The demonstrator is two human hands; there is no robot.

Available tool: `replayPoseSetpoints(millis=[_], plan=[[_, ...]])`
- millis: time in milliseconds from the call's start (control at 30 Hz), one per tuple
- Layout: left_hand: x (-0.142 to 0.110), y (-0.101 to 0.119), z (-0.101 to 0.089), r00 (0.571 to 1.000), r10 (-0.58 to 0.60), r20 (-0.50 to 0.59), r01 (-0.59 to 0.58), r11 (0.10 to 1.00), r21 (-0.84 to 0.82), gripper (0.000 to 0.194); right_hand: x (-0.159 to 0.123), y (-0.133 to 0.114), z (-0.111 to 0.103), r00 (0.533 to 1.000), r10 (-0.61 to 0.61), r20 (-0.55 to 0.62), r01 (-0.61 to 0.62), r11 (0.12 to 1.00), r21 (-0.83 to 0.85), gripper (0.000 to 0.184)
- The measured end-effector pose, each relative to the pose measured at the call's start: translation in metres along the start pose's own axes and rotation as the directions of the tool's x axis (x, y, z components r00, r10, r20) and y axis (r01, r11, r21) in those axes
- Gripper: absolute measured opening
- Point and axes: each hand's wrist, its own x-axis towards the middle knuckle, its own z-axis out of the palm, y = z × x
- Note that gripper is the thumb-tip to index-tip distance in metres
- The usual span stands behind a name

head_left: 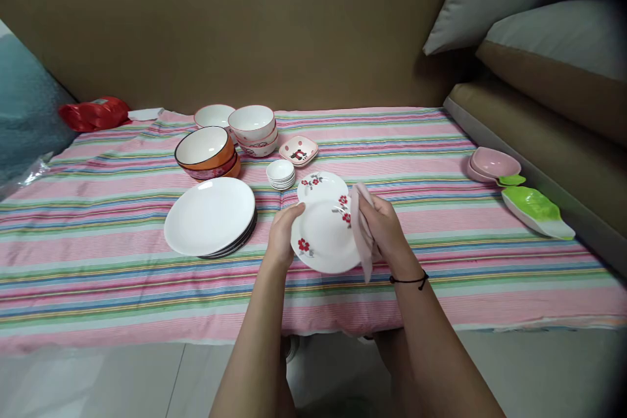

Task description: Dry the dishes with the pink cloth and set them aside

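Note:
A white plate with red flowers (323,241) is held up, tilted, between my two hands. My left hand (283,235) grips its left rim, thumb on the upper face. Over the right rim lies a pale pink cloth (361,235), pinched around the edge by my right hand (386,228), which wears a black cord at the wrist. Just behind, a second flowered plate (321,184) rests on the striped cloth, partly covered by the held one. Small white dishes (281,173) are stacked to its left, near a pink patterned square dish (298,150).
Left of my hands stands a pile of large white plates (210,215), with orange bowls (206,150) and white red-rimmed bowls (252,124) behind. Pink bowls (494,162) and a green leaf-shaped dish (536,209) sit far right by the sofa. A red bundle (95,114) lies back left.

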Motion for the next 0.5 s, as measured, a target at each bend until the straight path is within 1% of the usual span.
replayPoseSetpoints(millis=[67, 133, 200, 300, 367, 400, 433, 500], plan=[[0.002, -0.002, 0.003, 0.998, 0.038, -0.057, -0.039, 0.999, -0.009, 0.027, 0.001, 0.001, 0.000, 0.998, -0.064, -0.004, 0.063, 0.996, -0.055, 0.035], [0.004, -0.004, 0.005, 0.987, 0.097, -0.127, -0.101, 0.995, -0.025, 0.029, 0.001, 0.002, 0.003, 0.995, -0.101, 0.021, 0.103, 0.987, -0.121, 0.033], [0.007, -0.006, 0.006, 0.971, 0.152, -0.187, -0.165, 0.985, -0.057, 0.030, -0.001, 0.002, 0.008, 0.992, -0.116, 0.049, 0.122, 0.981, -0.152, 0.039], [0.011, -0.008, 0.006, 0.935, 0.216, -0.280, -0.255, 0.961, -0.108, 0.028, -0.005, 0.002, 0.018, 0.988, -0.135, 0.072, 0.145, 0.975, -0.168, 0.055], [0.013, -0.007, 0.003, 0.930, 0.226, -0.290, -0.271, 0.954, -0.129, 0.026, -0.006, 0.002, 0.022, 0.987, -0.145, 0.072, 0.156, 0.971, -0.181, 0.062], [0.014, -0.006, 0.001, 0.931, 0.227, -0.285, -0.272, 0.953, -0.131, 0.026, -0.007, 0.002, 0.022, 0.987, -0.145, 0.068, 0.156, 0.969, -0.190, 0.060], [0.014, -0.004, -0.001, 0.936, 0.224, -0.273, -0.266, 0.955, -0.129, 0.025, -0.007, 0.002, 0.021, 0.988, -0.142, 0.068, 0.153, 0.968, -0.199, 0.054], [0.013, 0.000, -0.007, 0.955, 0.194, -0.223, -0.225, 0.966, -0.124, 0.027, -0.007, 0.000, 0.017, 0.988, -0.138, 0.076, 0.150, 0.967, -0.204, 0.035]])
